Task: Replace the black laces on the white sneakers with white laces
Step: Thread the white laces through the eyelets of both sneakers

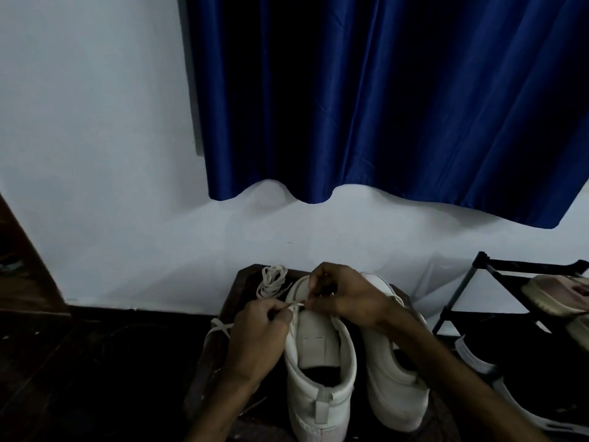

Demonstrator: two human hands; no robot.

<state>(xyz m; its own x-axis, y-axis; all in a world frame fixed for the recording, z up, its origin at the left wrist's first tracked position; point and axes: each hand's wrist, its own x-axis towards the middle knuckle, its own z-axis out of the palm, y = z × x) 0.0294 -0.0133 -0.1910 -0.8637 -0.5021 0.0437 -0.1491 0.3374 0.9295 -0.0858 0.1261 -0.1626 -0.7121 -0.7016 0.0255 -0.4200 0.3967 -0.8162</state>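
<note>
Broadly, behind and above the left sneaker [318,355]: one blue curtain [382,106] hanging against a white wall [95,154]. Right of that sneaker, well apart: one black shoe rack [481,260] carrying a pinkish shoe [554,295]. Beneath it: one dark stool [242,291].

Just beside it on the right: the second sneaker [392,378], making two white sneakers in all, both with heels toward the camera. No black laces visible anywhere, so judged already pulled from both.

Over its toe end: two hands. Left hand [258,333] curled, pinching a white lace [294,304] from the left. Right hand [347,298] bent over the toe, pinching the same lace from the right.

Beyond its toe, to the left: one spare lace [272,282], white, lying in a loose bundle. Further left, over the stool's edge: a loose white tail [220,327], possibly the working lace's other end; cannot tell.

Judged early in the relacing: only the lowest row begun on this sneaker, upper rows not yet threaded, second sneaker without a lace as far as visible.
</note>
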